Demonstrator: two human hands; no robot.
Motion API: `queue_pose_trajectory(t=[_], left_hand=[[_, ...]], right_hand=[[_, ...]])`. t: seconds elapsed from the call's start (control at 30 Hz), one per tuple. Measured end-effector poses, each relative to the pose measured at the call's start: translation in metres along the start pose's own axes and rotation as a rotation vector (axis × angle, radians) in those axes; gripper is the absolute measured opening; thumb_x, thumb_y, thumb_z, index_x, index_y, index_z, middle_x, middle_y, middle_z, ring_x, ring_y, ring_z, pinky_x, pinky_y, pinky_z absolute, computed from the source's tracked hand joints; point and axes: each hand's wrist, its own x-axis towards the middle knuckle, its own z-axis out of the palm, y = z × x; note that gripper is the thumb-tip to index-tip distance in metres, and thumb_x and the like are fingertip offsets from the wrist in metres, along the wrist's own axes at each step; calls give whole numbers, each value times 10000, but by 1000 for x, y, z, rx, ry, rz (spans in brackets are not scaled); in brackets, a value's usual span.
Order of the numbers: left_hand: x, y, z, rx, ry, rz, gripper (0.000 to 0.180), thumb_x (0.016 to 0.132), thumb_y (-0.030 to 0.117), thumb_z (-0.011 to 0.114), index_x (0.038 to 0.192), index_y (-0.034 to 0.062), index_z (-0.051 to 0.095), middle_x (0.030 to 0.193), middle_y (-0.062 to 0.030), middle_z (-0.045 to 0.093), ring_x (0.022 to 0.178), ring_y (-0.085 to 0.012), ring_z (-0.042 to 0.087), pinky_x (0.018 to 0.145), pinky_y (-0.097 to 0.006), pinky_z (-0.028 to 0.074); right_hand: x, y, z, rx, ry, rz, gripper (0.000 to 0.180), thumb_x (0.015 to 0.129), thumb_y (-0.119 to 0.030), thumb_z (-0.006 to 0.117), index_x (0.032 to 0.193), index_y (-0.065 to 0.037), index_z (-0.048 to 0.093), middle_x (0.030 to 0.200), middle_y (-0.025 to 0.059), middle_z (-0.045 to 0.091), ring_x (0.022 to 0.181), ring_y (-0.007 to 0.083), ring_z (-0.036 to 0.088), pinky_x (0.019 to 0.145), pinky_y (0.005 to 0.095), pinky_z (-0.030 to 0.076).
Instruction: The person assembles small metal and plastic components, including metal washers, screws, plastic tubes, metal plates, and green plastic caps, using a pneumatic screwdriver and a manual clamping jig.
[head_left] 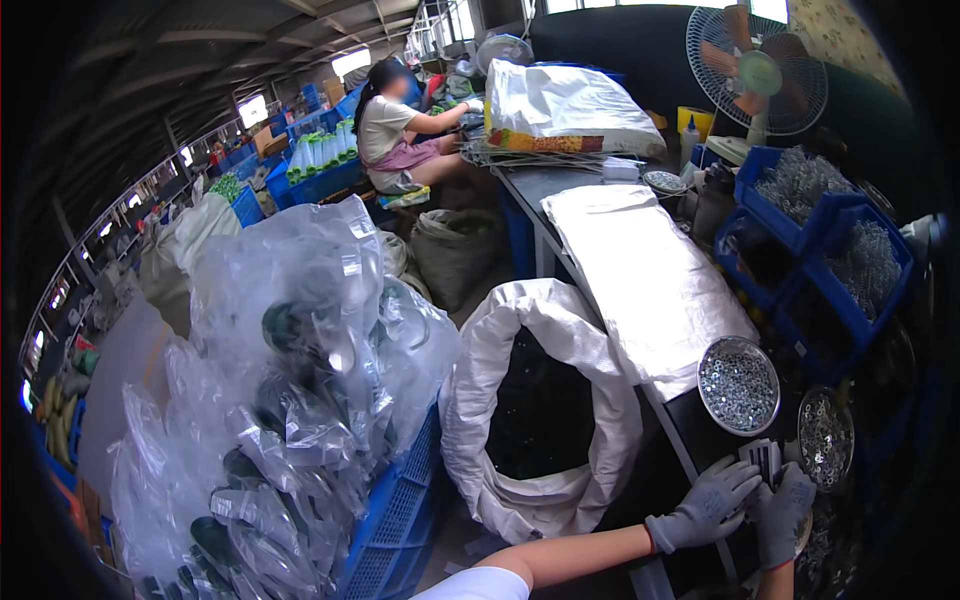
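Note:
Both my hands wear grey gloves and meet at the lower right, over the dark bench. My left hand reaches in from the left with its fingers closed toward a small pale block with dark stripes. On the other side, my right hand is bent in close, its fingers pressed together. What lies between the fingers is hidden. Just beyond is a round metal dish of small nuts. A second dish of shiny washer-like rings sits by my right hand.
White sacking covers the bench. Left of it stands an open white sack with a rolled rim. Plastic-bagged dark green parts overfill a blue crate. Blue bins hold metal pieces, near a fan. Another person sits farther back.

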Motion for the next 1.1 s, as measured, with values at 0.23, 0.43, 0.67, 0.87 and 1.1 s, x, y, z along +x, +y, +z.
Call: queue_pose_trajectory(t=[0.23, 0.43, 0.67, 0.87, 1.1], left_hand=[[-2, 0, -3, 64, -47, 36, 560, 835, 258, 675, 1305, -16, 545, 1381, -225, 527, 1313, -394, 492, 1180, -548, 310], [9, 23, -31, -94, 240, -91, 529, 887, 214, 653, 1353, -9, 540, 1339, -214, 560, 1246, -374, 552, 1084, -447, 415], [33, 63, -65, -1107, -55, -804, 371, 971, 159, 642, 1284, -32, 586, 1032, -34, 679, 858, -81, 620, 767, -219, 495], [36, 83, -71, -1100, -205, -803, 213, 968, 171, 668, 1103, 7, 667, 907, -2, 698, 743, -36, 601, 677, -191, 457], [54, 35, -42, -454, -58, -559, 212, 939, 122, 676, 1094, -22, 693, 865, -11, 716, 721, -70, 594, 688, -225, 483]], right_hand=[[11, 10, -21, 826, -289, 411, 83, 823, -14, 665, 832, 24, 592, 750, 67, 582, 689, 153, 549, 632, 327, 428], [6, 8, -63, 855, -132, 292, 72, 843, 33, 617, 815, 53, 553, 728, 66, 512, 707, 120, 483, 641, 314, 414], [-3, -6, -99, 942, -341, 302, 190, 923, -160, 674, 901, 26, 703, 731, 56, 633, 687, 118, 601, 631, 316, 469], [-13, -6, -108, 1181, -442, 525, 175, 940, -139, 658, 883, 20, 708, 750, 7, 636, 725, 64, 574, 648, 270, 461], [-27, 1, -111, 1003, -65, 459, 159, 949, -127, 640, 984, 17, 695, 851, 80, 648, 776, 128, 598, 725, 309, 478]])
